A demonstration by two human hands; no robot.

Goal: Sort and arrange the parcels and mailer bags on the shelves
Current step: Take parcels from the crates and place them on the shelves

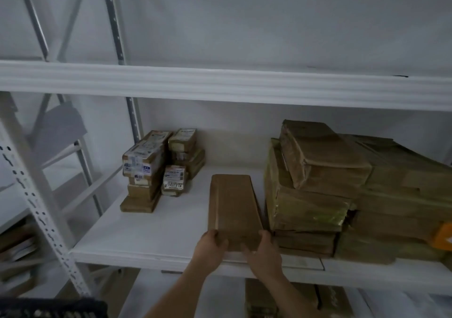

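Observation:
A long flat brown cardboard parcel [232,207] lies lengthwise on the white middle shelf [151,244], its near end at the shelf's front edge. My left hand [210,246] grips the near left corner of it, thumb on top. My right hand [264,251] grips the near right corner. Just right of the parcel stands a tall stack of brown parcels [318,195]. At the back left of the shelf stand small labelled boxes [156,166] in short stacks.
An upper shelf beam [220,85] runs across above. A perforated white upright [36,210] stands at the left. More brown boxes [305,298] sit on the shelf below. A dark crate edge [53,308] shows at bottom left. An orange item [442,235] peeks in at far right.

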